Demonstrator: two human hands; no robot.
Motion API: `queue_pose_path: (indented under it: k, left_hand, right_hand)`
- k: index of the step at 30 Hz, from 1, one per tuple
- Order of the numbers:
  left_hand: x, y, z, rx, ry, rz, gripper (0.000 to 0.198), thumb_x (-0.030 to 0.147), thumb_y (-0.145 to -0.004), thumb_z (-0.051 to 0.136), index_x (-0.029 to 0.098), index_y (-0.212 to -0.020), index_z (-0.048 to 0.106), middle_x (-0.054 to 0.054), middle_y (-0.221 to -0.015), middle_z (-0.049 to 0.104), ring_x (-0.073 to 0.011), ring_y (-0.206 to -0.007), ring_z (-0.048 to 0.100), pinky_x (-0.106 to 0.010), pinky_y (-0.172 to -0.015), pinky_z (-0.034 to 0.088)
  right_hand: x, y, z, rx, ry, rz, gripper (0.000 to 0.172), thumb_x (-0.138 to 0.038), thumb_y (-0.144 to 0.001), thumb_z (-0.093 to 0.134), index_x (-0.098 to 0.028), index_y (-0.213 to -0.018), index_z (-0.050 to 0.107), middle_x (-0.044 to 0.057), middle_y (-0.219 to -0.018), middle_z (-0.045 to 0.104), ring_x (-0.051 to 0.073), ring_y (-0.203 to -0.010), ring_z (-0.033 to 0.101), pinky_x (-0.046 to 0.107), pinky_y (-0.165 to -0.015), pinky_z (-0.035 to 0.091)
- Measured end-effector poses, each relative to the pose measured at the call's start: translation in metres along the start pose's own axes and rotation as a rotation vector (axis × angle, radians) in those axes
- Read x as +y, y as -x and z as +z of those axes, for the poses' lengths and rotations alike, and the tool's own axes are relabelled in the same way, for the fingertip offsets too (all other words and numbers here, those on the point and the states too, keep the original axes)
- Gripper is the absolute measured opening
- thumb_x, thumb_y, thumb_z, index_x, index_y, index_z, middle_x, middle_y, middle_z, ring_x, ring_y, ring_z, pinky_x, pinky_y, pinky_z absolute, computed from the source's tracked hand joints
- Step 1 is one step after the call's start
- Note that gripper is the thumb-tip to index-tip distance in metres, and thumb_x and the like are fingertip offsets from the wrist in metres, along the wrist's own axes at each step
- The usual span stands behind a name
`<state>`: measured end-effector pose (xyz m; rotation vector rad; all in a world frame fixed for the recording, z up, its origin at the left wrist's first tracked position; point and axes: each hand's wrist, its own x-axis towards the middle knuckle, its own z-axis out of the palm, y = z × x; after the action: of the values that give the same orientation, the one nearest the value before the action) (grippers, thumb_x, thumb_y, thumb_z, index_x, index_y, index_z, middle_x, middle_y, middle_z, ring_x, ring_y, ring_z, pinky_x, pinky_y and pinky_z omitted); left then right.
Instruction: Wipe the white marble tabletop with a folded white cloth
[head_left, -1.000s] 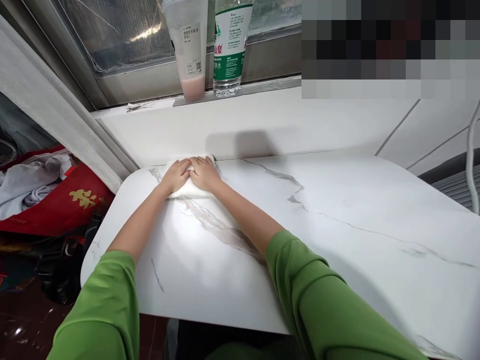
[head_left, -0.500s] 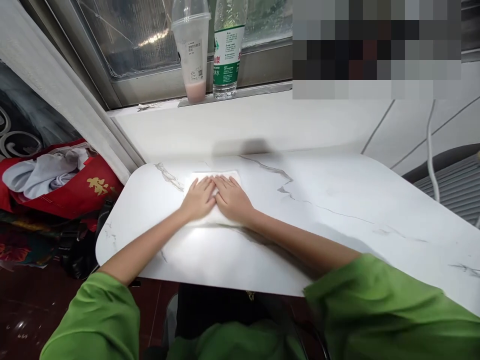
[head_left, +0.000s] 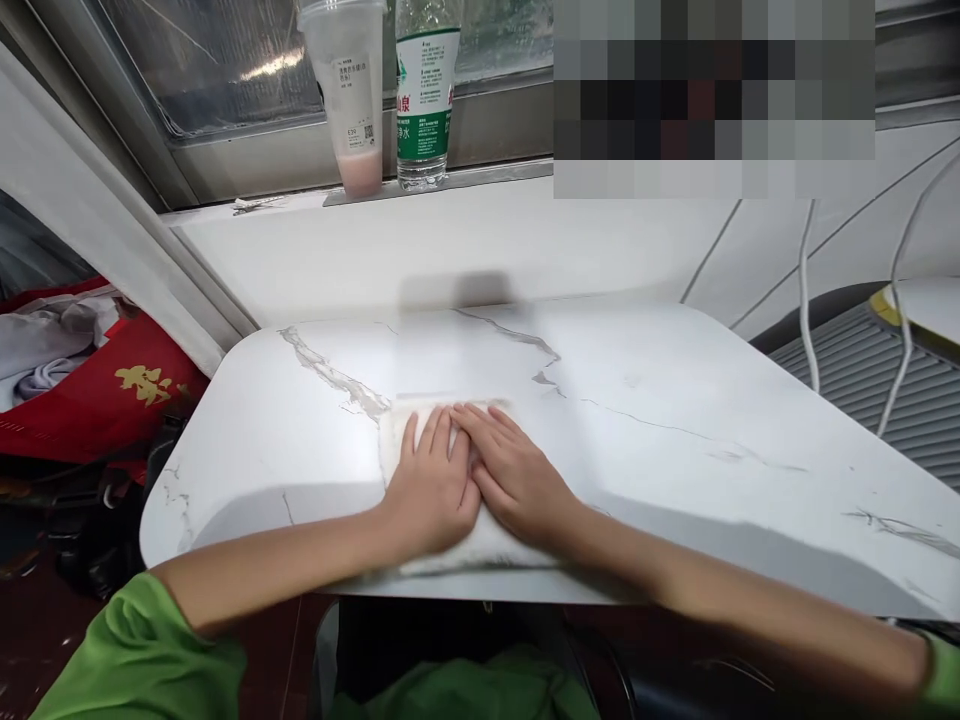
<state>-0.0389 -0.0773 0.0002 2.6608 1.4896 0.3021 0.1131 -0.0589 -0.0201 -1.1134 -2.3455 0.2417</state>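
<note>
A white cloth [head_left: 487, 545] lies flat on the white marble-patterned table [head_left: 675, 390], close to the table's front edge. My left hand [head_left: 433, 488] presses down on it with the fingers stretched out and somewhat apart. Beside it, my right hand [head_left: 517, 475] also rests flat on the cloth, fingers extended, its fingertips touching the left hand's fingers. Both palms face down, and the hands cover much of the cloth's middle.
On the window sill stand a plastic cup [head_left: 351, 120] with some pink drink and a clear water bottle [head_left: 424, 110] with a green label. A red bag [head_left: 97, 385] holding cloth items is at the left. White cables [head_left: 806, 300] hang at the right by a grey ridged surface [head_left: 847, 370].
Both hands have slid the cloth toward me, from the table's middle to near its front edge, and slightly right. The camera view has shifted a little to the right.
</note>
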Motion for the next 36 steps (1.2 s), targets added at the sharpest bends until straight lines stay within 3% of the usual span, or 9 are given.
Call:
queue_pose_path:
  k: [5, 10, 13, 17, 22, 26, 32, 36]
  left_hand:
    - [-0.053, -0.075, 0.000, -0.030, -0.016, -0.037, 0.054, 0.023, -0.092, 0.031, 0.002, -0.142, 0.033, -0.020, -0.148, 0.036, -0.0274, -0.141, 0.027, -0.046, -0.117, 0.014]
    - [-0.109, -0.147, 0.000, 0.038, -0.024, -0.026, 0.047, 0.022, -0.091, 0.033, 0.008, -0.136, 0.041, -0.014, -0.145, 0.043, -0.0226, -0.135, 0.036, -0.041, -0.116, 0.018]
    - [-0.123, -0.168, 0.001, 0.053, -0.024, -0.037, 0.046, 0.020, -0.090, 0.034, 0.009, -0.134, 0.043, -0.013, -0.142, 0.046, -0.0225, -0.133, 0.039, -0.040, -0.115, 0.020]
    - [-0.123, -0.172, 0.003, 0.063, -0.041, -0.065, 0.044, 0.020, -0.090, 0.033, 0.012, -0.132, 0.045, -0.012, -0.142, 0.046, -0.0220, -0.134, 0.038, -0.040, -0.115, 0.020]
    - [-0.107, -0.156, 0.002, 0.069, -0.082, -0.096, 0.046, 0.019, -0.092, 0.030, 0.009, -0.136, 0.041, -0.013, -0.147, 0.041, -0.0228, -0.137, 0.034, -0.041, -0.116, 0.018]
    - [-0.079, -0.138, 0.004, 0.077, -0.094, -0.131, 0.046, 0.020, -0.093, 0.030, 0.010, -0.136, 0.041, -0.014, -0.147, 0.041, -0.0242, -0.138, 0.033, -0.044, -0.116, 0.019]
    - [0.001, -0.096, 0.016, 0.087, -0.033, -0.151, 0.049, 0.024, -0.093, 0.032, 0.007, -0.139, 0.039, -0.018, -0.148, 0.038, -0.0288, -0.140, 0.030, -0.050, -0.117, 0.017]
    - [0.063, -0.057, 0.022, 0.088, 0.041, -0.034, 0.051, 0.029, -0.096, 0.030, 0.005, -0.139, 0.039, -0.020, -0.148, 0.037, -0.0329, -0.141, 0.027, -0.055, -0.116, 0.018]
  right_hand:
    - [0.051, -0.079, 0.011, -0.015, 0.014, 0.048, 0.055, -0.014, -0.081, 0.033, -0.006, -0.134, 0.046, 0.017, -0.135, 0.055, 0.028, -0.128, 0.045, 0.050, -0.110, 0.030]
    - [0.093, -0.151, 0.020, 0.034, 0.036, 0.072, 0.049, -0.010, -0.078, 0.033, -0.005, -0.123, 0.052, 0.018, -0.128, 0.058, 0.027, -0.117, 0.052, 0.043, -0.106, 0.031]
    - [0.106, -0.170, 0.021, 0.051, 0.049, 0.085, 0.047, -0.009, -0.078, 0.034, -0.006, -0.121, 0.053, 0.017, -0.125, 0.061, 0.027, -0.114, 0.053, 0.042, -0.105, 0.032]
    - [0.111, -0.172, 0.021, 0.069, 0.035, 0.081, 0.046, -0.010, -0.079, 0.035, -0.009, -0.122, 0.053, 0.014, -0.124, 0.062, 0.027, -0.112, 0.053, 0.044, -0.105, 0.032]
    - [0.104, -0.157, 0.018, 0.088, 0.017, 0.069, 0.047, -0.010, -0.081, 0.034, -0.008, -0.124, 0.053, 0.014, -0.127, 0.061, 0.025, -0.117, 0.052, 0.042, -0.107, 0.032]
    - [0.097, -0.131, 0.010, 0.080, 0.004, 0.032, 0.049, -0.011, -0.081, 0.034, -0.008, -0.126, 0.053, 0.013, -0.130, 0.059, 0.024, -0.120, 0.051, 0.042, -0.109, 0.031]
    - [0.090, -0.047, -0.019, 0.073, -0.059, 0.012, 0.050, -0.016, -0.083, 0.035, -0.015, -0.130, 0.052, 0.011, -0.133, 0.058, 0.024, -0.126, 0.049, 0.048, -0.110, 0.034]
    - [0.075, 0.031, -0.047, 0.136, -0.158, 0.001, 0.046, -0.021, -0.086, 0.041, -0.026, -0.131, 0.051, 0.007, -0.128, 0.062, 0.024, -0.124, 0.053, 0.049, -0.107, 0.040]
